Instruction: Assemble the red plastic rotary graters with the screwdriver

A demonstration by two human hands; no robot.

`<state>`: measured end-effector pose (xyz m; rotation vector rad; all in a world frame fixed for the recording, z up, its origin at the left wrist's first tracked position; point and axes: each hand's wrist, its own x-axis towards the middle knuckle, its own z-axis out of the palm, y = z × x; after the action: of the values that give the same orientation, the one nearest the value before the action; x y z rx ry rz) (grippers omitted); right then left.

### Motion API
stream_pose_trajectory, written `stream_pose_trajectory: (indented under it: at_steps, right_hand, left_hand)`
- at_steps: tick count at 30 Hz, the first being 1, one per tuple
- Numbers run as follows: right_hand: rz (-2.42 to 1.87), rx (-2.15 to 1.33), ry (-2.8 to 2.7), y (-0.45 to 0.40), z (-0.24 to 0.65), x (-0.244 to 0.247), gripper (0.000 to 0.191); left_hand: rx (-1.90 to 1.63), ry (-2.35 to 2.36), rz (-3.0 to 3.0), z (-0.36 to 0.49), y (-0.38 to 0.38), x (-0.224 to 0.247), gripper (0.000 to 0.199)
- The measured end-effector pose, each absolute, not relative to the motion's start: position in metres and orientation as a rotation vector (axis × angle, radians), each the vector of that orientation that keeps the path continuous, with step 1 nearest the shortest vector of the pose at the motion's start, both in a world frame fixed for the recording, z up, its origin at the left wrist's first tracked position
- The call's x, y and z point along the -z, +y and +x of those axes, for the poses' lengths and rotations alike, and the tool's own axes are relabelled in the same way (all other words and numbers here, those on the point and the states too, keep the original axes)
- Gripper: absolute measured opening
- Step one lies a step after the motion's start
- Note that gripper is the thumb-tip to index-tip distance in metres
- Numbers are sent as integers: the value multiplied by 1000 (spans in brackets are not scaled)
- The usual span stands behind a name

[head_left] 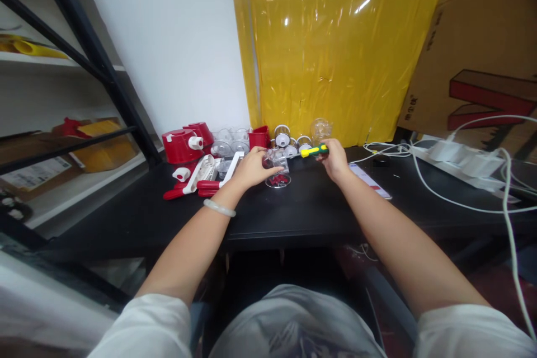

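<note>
My left hand (250, 169) is closed around a clear plastic part (282, 162), held just above the black table. Below that part sits a round clear dish (278, 180) with small red pieces in it. My right hand (334, 158) grips a screwdriver (314, 150) by its yellow and green handle, which points left toward the clear part. Behind the hands stand several metal drums (282, 135) and a red plastic container (259, 137). Another round clear part (321, 129) is behind my right hand.
Red housings (181, 146), clear cups (224, 148) and white cranks with red handles (201, 176) lie to the left. A phone (370, 180), white cables (440, 194) and a power strip (459, 165) are on the right. A yellow plastic sheet (335, 45) hangs behind.
</note>
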<state>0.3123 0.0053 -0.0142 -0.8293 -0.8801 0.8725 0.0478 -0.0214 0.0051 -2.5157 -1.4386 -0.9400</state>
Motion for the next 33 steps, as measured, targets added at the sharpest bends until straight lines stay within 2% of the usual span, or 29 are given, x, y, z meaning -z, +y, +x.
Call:
stream_pose_trajectory:
  at_steps: [4,10,13,18,21,25,30,33]
  right_hand:
    - [-792,-913,-886,5,312,15,23]
    - [-975,-626,-992,7,320,23,52]
    - [-1005,-612,-1020,7,320,23,47]
    - [-953,-799,-868,4,313,15,23]
    - [-854,-916,-808,2,311,11,18]
    - [-826,-958,-804,4,313,14,24]
    - [-949,-717,-964,9,318,23,52]
    - [-994,-683,-978,9,318,23,45]
  left_hand:
    - [939,-1456,-2513,48,-23,-6,56]
    - [968,-1434,-2534,48,-22,-7,53]
    - [978,-1435,-2539,48,-22,-7,53]
    - [970,-1421,-2533,48,-23,-6,53]
    - [972,-1420,-2533,48,-23,-7,53]
    - [968,-1437,-2529,48,-24,-7,51]
    - [985,-1439,-2536,49,-25,-7,51]
    - [989,-1452,-2534,49,-25,-8,51]
